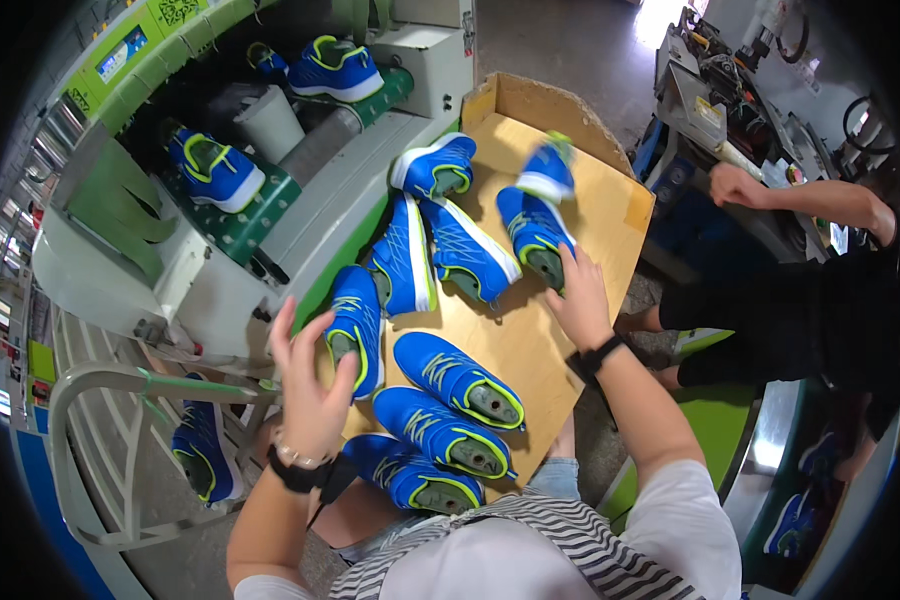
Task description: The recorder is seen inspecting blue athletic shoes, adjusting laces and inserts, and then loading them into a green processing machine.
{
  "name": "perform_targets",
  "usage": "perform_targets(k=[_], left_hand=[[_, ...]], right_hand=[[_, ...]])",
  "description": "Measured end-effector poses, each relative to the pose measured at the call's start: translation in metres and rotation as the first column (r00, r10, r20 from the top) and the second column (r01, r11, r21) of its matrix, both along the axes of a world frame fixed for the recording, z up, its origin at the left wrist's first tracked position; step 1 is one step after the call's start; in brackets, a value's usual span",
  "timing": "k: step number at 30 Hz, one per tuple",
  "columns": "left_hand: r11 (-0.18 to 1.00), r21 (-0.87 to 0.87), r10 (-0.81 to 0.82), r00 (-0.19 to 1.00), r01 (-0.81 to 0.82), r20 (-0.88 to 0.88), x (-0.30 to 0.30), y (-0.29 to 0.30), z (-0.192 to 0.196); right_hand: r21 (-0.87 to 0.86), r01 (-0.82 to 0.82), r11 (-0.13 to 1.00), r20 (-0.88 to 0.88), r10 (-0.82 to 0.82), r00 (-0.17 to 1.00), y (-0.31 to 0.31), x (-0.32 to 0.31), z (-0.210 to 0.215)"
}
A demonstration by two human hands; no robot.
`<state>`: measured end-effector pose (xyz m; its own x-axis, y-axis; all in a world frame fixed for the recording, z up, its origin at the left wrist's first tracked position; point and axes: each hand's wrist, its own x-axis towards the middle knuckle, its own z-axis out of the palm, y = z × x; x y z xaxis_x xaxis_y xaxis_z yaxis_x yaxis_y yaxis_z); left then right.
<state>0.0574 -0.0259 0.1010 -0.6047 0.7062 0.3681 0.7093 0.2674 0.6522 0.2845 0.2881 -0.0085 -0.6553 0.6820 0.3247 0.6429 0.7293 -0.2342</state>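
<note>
the right hand (582, 305) is at the heel end of a blue cloth shoe with lime trim and a white sole (530, 222). its thumb and fingers touch the shoe, but i cannot tell how tightly they hold. the left hand (313, 395) has its fingers spread apart, by another blue shoe with lime laces (355, 320); i cannot tell if it touches. both shoes are on a flat, light brown wooden board (600, 225). a blurry blue shoe (547, 170) is just past the first one's toe. three blue shoes (440, 425) sit side by side near the person.
</note>
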Motion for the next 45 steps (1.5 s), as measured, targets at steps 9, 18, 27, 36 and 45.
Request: perform_targets(k=[9, 18, 27, 36, 45], left_hand=[[0.981, -0.048, -0.175, 0.962, 0.188, 0.211, 0.051, 0.000, -0.030], [0.988, -0.110, -0.049, 0.908, 0.104, 0.416, 0.031, 0.006, -0.067], [0.976, -0.094, -0.165, 0.946, 0.198, 0.279, 0.040, 0.028, -0.073], [0.992, 0.068, -0.093, 0.252, 0.107, 0.963, 0.047, 0.127, -0.080], [0.952, -0.288, 0.305, 0.274, -0.100, 0.912, 0.008, 0.223, -0.167]], right_hand=[[-0.506, -0.069, 0.860, -0.205, -0.042, 0.978, -0.024, 0.035, 0.022], [-0.468, -0.151, 0.871, -0.517, -0.131, 0.846, -0.054, 0.034, 0.013], [-0.027, -0.243, 0.970, -0.671, 0.163, 0.723, -0.096, 0.088, -0.041], [-0.317, -0.165, 0.934, -0.671, -0.099, 0.734, -0.099, 0.095, -0.010], [-0.656, -0.051, 0.753, -0.489, -0.372, 0.789, -0.039, 0.055, 0.002]])
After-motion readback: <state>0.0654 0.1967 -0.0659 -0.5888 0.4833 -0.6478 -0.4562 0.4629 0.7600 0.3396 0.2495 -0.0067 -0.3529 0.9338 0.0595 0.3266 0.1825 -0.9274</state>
